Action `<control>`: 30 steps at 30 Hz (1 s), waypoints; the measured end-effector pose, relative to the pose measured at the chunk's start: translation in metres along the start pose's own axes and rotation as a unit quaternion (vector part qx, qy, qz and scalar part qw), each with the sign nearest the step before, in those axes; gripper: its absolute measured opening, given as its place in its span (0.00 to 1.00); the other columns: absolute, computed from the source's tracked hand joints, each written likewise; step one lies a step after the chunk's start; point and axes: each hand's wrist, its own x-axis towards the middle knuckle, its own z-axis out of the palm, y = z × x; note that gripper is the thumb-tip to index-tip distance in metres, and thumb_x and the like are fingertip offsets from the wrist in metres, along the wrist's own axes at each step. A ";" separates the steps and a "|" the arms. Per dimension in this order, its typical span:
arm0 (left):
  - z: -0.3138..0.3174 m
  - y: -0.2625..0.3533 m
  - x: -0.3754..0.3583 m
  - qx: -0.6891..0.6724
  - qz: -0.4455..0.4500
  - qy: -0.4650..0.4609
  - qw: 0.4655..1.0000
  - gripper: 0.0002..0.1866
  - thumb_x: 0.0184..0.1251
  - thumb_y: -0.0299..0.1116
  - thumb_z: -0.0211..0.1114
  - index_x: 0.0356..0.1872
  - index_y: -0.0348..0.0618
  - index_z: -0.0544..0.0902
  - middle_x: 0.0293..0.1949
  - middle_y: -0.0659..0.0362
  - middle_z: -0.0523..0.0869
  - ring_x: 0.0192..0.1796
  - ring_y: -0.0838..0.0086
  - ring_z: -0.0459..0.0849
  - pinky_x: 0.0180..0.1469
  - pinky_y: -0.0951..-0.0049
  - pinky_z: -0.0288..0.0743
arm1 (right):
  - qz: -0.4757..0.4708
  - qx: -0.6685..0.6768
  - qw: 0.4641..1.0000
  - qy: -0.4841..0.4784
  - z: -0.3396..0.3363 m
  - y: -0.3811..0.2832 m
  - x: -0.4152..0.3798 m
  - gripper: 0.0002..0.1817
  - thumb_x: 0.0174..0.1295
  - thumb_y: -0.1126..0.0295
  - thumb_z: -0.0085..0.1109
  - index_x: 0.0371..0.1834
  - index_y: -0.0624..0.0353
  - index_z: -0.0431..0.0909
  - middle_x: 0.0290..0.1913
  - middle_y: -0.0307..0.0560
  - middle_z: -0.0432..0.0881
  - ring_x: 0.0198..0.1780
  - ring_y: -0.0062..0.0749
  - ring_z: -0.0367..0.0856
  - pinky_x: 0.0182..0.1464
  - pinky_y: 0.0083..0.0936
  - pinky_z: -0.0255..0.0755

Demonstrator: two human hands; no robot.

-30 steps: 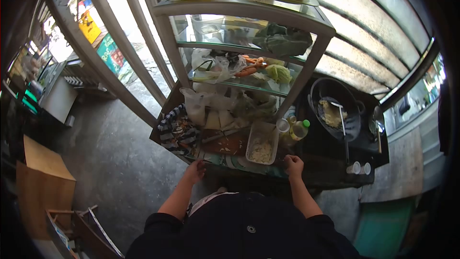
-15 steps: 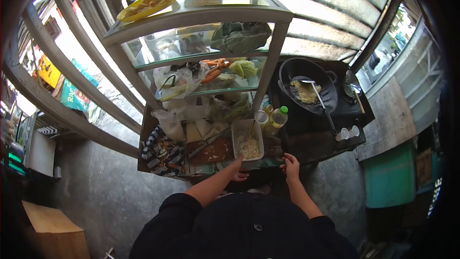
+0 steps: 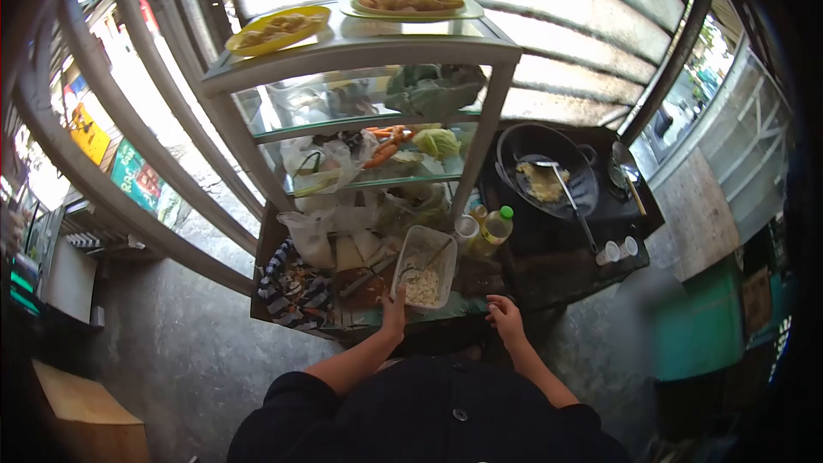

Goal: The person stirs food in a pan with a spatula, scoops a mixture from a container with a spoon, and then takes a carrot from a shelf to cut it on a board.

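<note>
A clear rectangular tub [image 3: 444,267] with pale chopped food and a utensil in it stands at the counter's front, slightly tilted to the right. My left hand [image 3: 394,310] touches its front left corner, fingers pointing up along the side. My right hand [image 3: 504,317] is at the counter's front edge, right of the tub and apart from it; its fingers are loosely curled and partly spread, with nothing visible in them. Left of the tub lies a brown cutting board [image 3: 362,291] with a knife. Behind the tub's right side are a green-capped bottle [image 3: 495,230] and a white cup [image 3: 466,228].
A black wok [image 3: 549,171] with frying food and a spatula sits on the stove at right. Two small cups [image 3: 608,253] stand before it. A glass shelf case [image 3: 369,180] holds vegetables, with a yellow plate [image 3: 279,33] on top. A striped cloth [image 3: 291,296] lies left.
The tub has shifted left and turned. My left hand has moved left, from its front edge to its left corner. My right hand has moved slightly left and its fingers have loosened.
</note>
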 end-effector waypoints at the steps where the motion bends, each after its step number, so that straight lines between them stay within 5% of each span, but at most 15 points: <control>1: -0.017 -0.001 -0.002 0.020 0.050 -0.012 0.998 0.35 0.61 0.61 0.51 0.64 0.55 0.55 0.55 0.58 0.71 0.51 0.68 0.73 0.47 0.64 0.70 | -0.009 -0.003 1.000 -0.012 0.014 -0.009 0.004 0.16 0.61 0.69 0.50 0.52 0.57 0.72 0.41 0.40 0.77 0.34 0.19 0.76 0.31 0.17 0.68; 3: -0.039 0.007 -0.013 0.030 0.111 -0.009 0.993 0.35 0.60 0.61 0.53 0.64 0.54 0.58 0.54 0.59 0.72 0.50 0.71 0.74 0.46 0.66 0.70 | 0.008 -0.023 0.999 -0.040 0.042 -0.026 0.009 0.16 0.61 0.68 0.51 0.52 0.56 0.73 0.45 0.41 0.75 0.39 0.21 0.74 0.33 0.18 0.70; 5: -0.051 0.028 -0.053 -0.112 0.117 -0.094 0.982 0.34 0.59 0.60 0.55 0.61 0.49 0.64 0.56 0.57 0.71 0.56 0.65 0.72 0.53 0.63 0.67 | -0.035 -0.018 0.997 -0.068 0.067 -0.030 0.021 0.15 0.58 0.67 0.55 0.48 0.55 0.74 0.47 0.43 0.74 0.42 0.24 0.73 0.37 0.20 0.70; 7: -0.073 0.028 -0.060 -0.161 0.116 -0.101 0.975 0.35 0.59 0.60 0.55 0.61 0.49 0.64 0.57 0.57 0.71 0.57 0.65 0.72 0.55 0.62 0.66 | -0.279 -0.254 0.926 -0.025 0.093 -0.057 0.018 0.14 0.53 0.71 0.59 0.45 0.56 0.75 0.45 0.45 0.71 0.43 0.34 0.72 0.43 0.29 0.68; 13: -0.104 0.062 -0.116 -0.263 0.192 -0.197 0.925 0.37 0.58 0.59 0.54 0.63 0.47 0.61 0.60 0.56 0.70 0.61 0.65 0.70 0.60 0.57 0.64 | -0.556 -0.298 0.775 0.034 0.169 -0.140 0.003 0.14 0.47 0.70 0.60 0.40 0.54 0.78 0.43 0.45 0.70 0.51 0.40 0.66 0.53 0.41 0.57; 19: -0.131 0.072 -0.151 -0.252 0.223 -0.146 0.930 0.36 0.59 0.57 0.54 0.62 0.43 0.62 0.57 0.54 0.72 0.57 0.65 0.74 0.57 0.60 0.70 | -0.594 -0.475 0.627 -0.171 0.205 -0.181 -0.020 0.12 0.49 0.65 0.58 0.37 0.52 0.80 0.41 0.43 0.73 0.49 0.35 0.69 0.48 0.37 0.54; 25: -0.135 0.071 -0.161 -0.244 0.329 -0.082 0.908 0.34 0.60 0.55 0.55 0.59 0.38 0.65 0.54 0.52 0.75 0.53 0.65 0.77 0.56 0.64 0.71 | -0.623 -0.574 0.487 -0.214 0.225 -0.192 -0.031 0.07 0.51 0.63 0.56 0.26 0.53 0.79 0.36 0.41 0.73 0.44 0.33 0.70 0.47 0.38 0.54; 30: -0.130 0.093 -0.180 -0.343 0.332 -0.115 0.871 0.33 0.62 0.54 0.53 0.60 0.38 0.63 0.55 0.51 0.74 0.56 0.65 0.75 0.57 0.67 0.70 | -0.656 -0.539 0.463 -0.254 0.238 -0.227 -0.032 0.06 0.52 0.66 0.54 0.29 0.51 0.80 0.31 0.40 0.75 0.34 0.34 0.77 0.37 0.33 0.66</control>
